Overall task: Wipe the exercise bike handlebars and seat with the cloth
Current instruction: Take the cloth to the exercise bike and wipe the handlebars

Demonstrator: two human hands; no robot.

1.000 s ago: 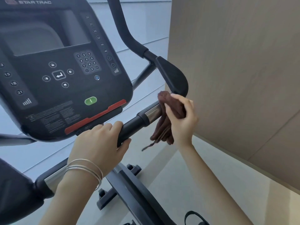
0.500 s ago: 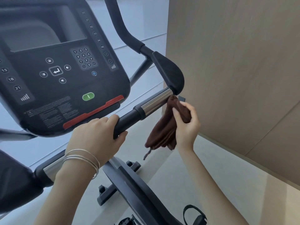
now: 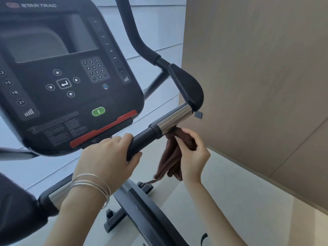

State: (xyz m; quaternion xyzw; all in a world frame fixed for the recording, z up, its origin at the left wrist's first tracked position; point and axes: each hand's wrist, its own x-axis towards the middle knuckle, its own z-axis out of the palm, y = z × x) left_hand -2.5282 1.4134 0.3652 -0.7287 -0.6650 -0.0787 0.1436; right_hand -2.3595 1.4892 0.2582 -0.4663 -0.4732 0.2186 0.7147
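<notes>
The bike's right handlebar (image 3: pixel 171 118) runs from a black grip up to a silver sleeve and a black elbow pad (image 3: pixel 186 86). My left hand (image 3: pixel 108 157), with thin bangles at the wrist, grips the black part of the bar just below the console. My right hand (image 3: pixel 192 155) holds a dark brown cloth (image 3: pixel 170 160) bunched under the silver sleeve; the cloth's top touches the sleeve's underside and its folds hang down. The seat is out of view.
The black console (image 3: pixel 67 77) with keypad, green button and red strip fills the upper left. A beige wall panel (image 3: pixel 257 77) stands close on the right. The bike frame (image 3: pixel 142 210) and a pedal strap (image 3: pixel 204 239) lie below, over a pale floor.
My right hand has slid with the cloth from the top of the silver sleeve by the elbow pad down to beneath the bar. My left hand has kept its grip.
</notes>
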